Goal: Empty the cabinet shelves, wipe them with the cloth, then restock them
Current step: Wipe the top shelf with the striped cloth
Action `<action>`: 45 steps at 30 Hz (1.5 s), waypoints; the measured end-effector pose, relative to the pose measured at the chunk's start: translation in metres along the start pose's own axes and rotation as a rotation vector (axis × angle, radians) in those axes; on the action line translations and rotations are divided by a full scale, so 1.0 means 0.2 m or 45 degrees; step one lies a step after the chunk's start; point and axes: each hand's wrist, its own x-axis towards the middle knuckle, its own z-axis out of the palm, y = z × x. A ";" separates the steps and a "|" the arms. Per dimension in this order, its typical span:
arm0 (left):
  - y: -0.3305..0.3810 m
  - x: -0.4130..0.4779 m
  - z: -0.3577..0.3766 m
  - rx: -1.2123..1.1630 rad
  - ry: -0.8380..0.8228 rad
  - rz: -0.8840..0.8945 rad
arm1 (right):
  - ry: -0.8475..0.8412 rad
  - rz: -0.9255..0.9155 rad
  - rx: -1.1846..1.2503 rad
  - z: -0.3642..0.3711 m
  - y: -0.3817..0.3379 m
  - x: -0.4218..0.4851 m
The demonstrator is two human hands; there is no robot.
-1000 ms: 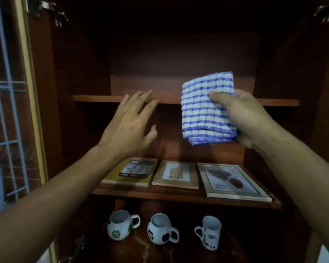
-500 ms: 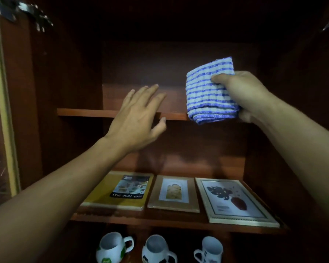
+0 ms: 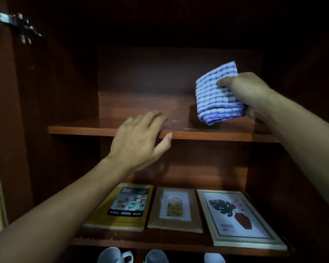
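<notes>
Our left hand (image 3: 141, 141) lies open, fingers straight and close together. Their tips rest on the front edge of the top shelf (image 3: 80, 128), the thumb sits in front of the lip, and the hand holds nothing. Our right hand (image 3: 251, 92) pinches the folded cloth (image 3: 215, 99), thumb on the near face and fingers behind, over the right part of the same shelf. The cloth hangs with its folded edge lowest, just over the board; we cannot tell whether it touches the wood.

The coming move turns on how this shelf lies. Its long axis runs left to right across us, and the cloth sits toward its right end. So we judge that the wipe has to travel leftward along the board, toward our left hand. The right hand already has the cloth and is the nearer one, so the stroke falls to it, while the left looks set to steady us. The left fingertips sit near the middle of the front edge, in the path of a full sweep. They must lift, or the cloth must pass behind them.

Below, the lower shelf (image 3: 179, 243) carries a tray box (image 3: 122, 207) and two frames (image 3: 176, 208) lying flat, side by side. Mugs (image 3: 112, 256) show at the bottom edge. We judge those shelves are not yet emptied.
</notes>
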 end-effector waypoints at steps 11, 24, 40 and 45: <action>0.01 0.00 0.01 0.116 0.045 0.052 | 0.235 -0.247 -1.023 -0.21 0.05 0.22; -0.06 0.00 -0.06 -0.095 -0.041 -0.021 | -0.272 -0.050 -1.768 -0.11 0.19 0.26; -0.22 -0.16 -0.15 -0.057 -0.150 -0.114 | -0.442 -0.364 -1.423 0.13 0.09 0.34; -0.21 -0.17 -0.16 -0.069 -0.154 -0.130 | -0.575 -0.355 -1.321 0.26 0.11 0.25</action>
